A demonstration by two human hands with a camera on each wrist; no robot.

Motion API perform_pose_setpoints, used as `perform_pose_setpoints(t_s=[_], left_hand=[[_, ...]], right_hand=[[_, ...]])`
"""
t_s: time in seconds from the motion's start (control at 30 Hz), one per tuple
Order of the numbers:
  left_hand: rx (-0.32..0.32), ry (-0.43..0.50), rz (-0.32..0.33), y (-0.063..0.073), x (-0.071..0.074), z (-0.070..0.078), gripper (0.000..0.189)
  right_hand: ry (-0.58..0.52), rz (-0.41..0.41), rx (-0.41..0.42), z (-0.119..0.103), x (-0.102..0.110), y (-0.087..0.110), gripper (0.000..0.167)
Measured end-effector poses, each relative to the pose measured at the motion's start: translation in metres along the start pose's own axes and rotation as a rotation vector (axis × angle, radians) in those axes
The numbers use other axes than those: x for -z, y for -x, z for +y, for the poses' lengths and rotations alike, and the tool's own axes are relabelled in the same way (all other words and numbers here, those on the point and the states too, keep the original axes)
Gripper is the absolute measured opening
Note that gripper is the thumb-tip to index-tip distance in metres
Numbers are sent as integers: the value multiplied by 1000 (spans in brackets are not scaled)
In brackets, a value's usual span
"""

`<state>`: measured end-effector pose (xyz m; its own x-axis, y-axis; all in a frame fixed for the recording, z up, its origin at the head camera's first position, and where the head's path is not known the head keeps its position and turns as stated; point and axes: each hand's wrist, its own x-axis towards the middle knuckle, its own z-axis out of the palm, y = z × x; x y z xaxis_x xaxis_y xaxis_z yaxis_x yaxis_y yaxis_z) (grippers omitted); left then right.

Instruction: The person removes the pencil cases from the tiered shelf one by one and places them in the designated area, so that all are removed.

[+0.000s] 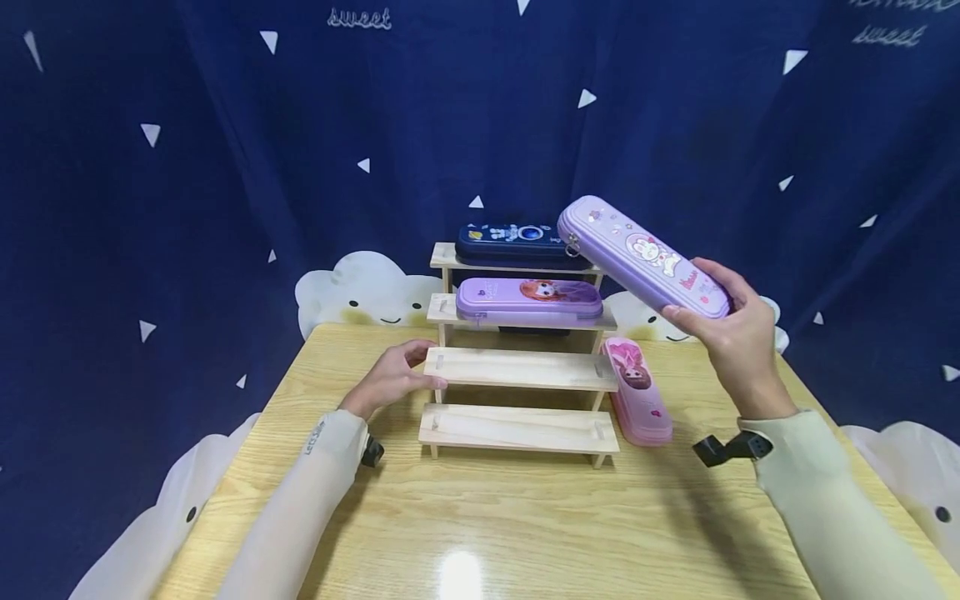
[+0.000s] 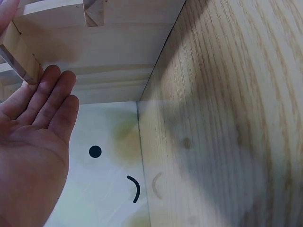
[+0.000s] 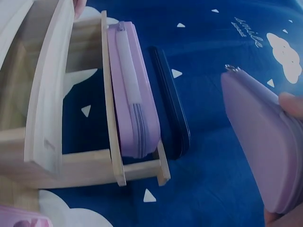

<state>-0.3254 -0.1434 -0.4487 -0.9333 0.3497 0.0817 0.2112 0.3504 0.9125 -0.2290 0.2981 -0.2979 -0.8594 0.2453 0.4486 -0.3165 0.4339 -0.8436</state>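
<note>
My right hand [image 1: 742, 325] grips one end of a lilac pencil case [image 1: 637, 254] with a white rabbit picture, raised and tilted above the right side of a stepped wooden rack [image 1: 517, 429]. In the right wrist view its plain underside and zip pull show. My left hand [image 1: 393, 375] holds the left end of the rack's second step from the bottom, thumb and fingers on either side of the board [image 2: 21, 56]. A purple pencil case [image 1: 528, 300] with a red-haired girl lies on the third step. A navy astronaut pencil case [image 1: 517, 243] lies on the top step.
A pink pencil case [image 1: 637, 392] lies on the wooden table [image 1: 465, 517] at the rack's right side, its end close to the rack's leg. Behind the table hangs a dark blue curtain [image 1: 450, 100] with white triangles and clouds.
</note>
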Motion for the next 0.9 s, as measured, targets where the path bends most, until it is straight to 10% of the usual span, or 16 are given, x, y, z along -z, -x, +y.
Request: perform_pose_setpoints(t_s=[0.9], left_hand=[[5, -8, -9, 2, 1, 4, 83]], right_hand=[[-114, 407, -313, 75, 42, -18, 72]])
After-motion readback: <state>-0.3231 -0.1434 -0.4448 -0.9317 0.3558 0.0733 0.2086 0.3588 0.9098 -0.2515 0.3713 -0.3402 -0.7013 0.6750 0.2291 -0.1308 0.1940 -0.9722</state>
